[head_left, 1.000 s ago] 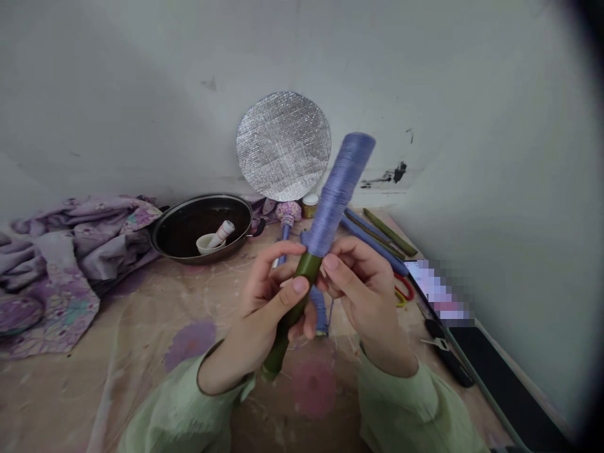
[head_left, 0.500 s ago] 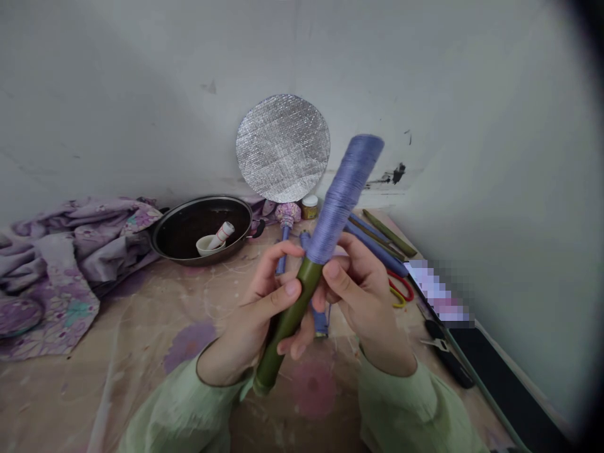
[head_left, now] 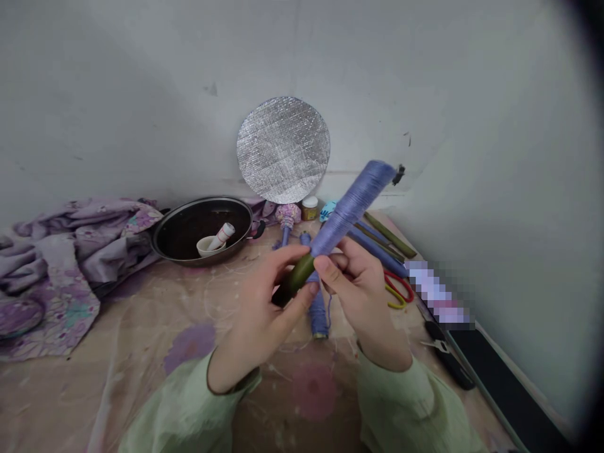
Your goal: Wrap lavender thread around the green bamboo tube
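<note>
A green bamboo stick (head_left: 298,277) slants up to the right in front of me, its upper part wound tightly with blue-purple thread (head_left: 352,207). My left hand (head_left: 264,308) is closed around the bare green part, fingers over the top and thumb below. My right hand (head_left: 363,292) is closed at the lower edge of the winding, thumb against it and the other fingers curled behind. A loose strand runs up toward this hand from a second thread-wound stick (head_left: 318,314) on the table below. What lies between the right fingertips is mostly hidden.
At the left stand a dark pan (head_left: 202,259) with a small white cup (head_left: 205,246) and crumpled purple floral cloth (head_left: 61,251). A round silver fan (head_left: 283,151) leans at the wall by a jar (head_left: 309,209). Scissors (head_left: 401,292), more sticks (head_left: 377,248) and a utility knife (head_left: 450,358) lie right.
The bamboo stick has tipped lower toward the right. My left hand has turned over and wrapped further around it, covering its lower end. The right hand has shifted slightly left.
</note>
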